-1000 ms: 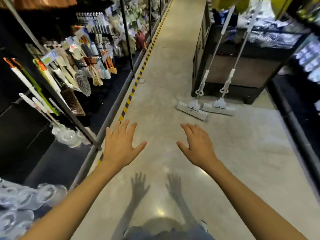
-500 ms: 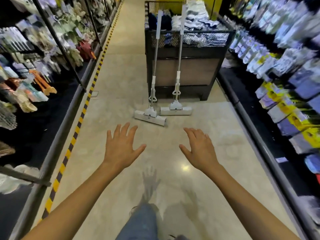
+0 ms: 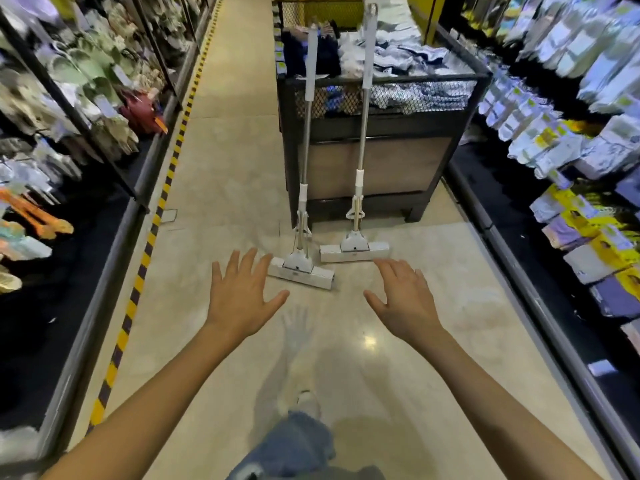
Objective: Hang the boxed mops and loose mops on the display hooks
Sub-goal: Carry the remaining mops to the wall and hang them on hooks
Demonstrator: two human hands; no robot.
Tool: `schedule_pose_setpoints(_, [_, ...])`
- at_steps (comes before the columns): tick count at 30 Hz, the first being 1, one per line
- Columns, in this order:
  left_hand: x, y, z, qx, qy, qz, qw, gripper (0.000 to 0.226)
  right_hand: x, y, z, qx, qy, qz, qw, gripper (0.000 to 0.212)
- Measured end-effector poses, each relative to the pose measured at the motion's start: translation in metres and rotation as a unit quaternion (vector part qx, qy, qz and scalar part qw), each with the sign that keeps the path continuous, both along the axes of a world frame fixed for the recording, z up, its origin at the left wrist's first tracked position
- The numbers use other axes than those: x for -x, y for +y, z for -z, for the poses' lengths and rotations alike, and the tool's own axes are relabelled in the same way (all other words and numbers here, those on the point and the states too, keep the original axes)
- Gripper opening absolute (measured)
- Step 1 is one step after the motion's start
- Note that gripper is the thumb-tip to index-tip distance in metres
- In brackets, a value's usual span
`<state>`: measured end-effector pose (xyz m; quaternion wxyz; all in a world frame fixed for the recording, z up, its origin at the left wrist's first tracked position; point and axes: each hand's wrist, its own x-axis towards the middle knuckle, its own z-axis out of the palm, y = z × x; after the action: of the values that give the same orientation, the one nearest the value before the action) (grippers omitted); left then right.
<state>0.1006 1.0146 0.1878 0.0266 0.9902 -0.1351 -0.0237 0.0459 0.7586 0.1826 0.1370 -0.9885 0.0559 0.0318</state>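
Two loose white sponge mops lean upright against a dark wire bin in the aisle ahead. The left mop (image 3: 302, 268) has its head angled on the floor; the right mop (image 3: 355, 249) stands just beside it. My left hand (image 3: 239, 296) hovers palm down with fingers spread, just short of the left mop's head. My right hand (image 3: 403, 299) is held out the same way, below the right mop's head. Both hands hold nothing. No boxed mops are visible.
The wire bin (image 3: 377, 154) full of folded cloths blocks the aisle centre. Shelves of hanging goods (image 3: 86, 98) line the left behind a yellow-black floor stripe (image 3: 149, 244). Packaged goods (image 3: 571, 140) fill the right shelves. My leg (image 3: 294, 441) steps forward below.
My view has swung right from the left shelves to face the aisle, and I have walked closer to the two mops. Both hands stay spread and empty.
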Motion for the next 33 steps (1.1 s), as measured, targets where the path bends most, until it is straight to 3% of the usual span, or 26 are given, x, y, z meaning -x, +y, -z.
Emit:
schedule_pose_setpoints(4, [-0.09, 0.009, -0.009, -0.011, 0.005, 0.008, 1.0, 0.074, -0.082, 0.008, -0.006, -0.003, -0.033, -0.004, 0.999, 0.059])
schedule_pose_setpoints(11, [-0.209, 0.011, -0.004, -0.006, 0.018, 0.005, 1.0, 0.083, -0.21, 0.007, -0.006, -0.01, -0.01, 0.0, 1.0, 0.055])
schedule_pose_setpoints(18, [-0.331, 0.0, 0.033, -0.023, 0.055, -0.005, 0.998, 0.077, -0.342, -0.006, 0.022, -0.041, 0.009, 0.018, 0.999, 0.058])
schedule_pose_setpoints(25, [-0.465, -0.022, 0.071, -0.029, 0.101, -0.02, 0.994, 0.074, -0.489, -0.021, 0.042, -0.036, 0.034, -0.042, 0.998, 0.059])
schedule_pose_setpoints(33, [-0.599, -0.052, 0.154, -0.052, 0.131, 0.045, 0.989, 0.076, -0.651, -0.018, 0.101, -0.05, 0.046, -0.036, 0.997, 0.067])
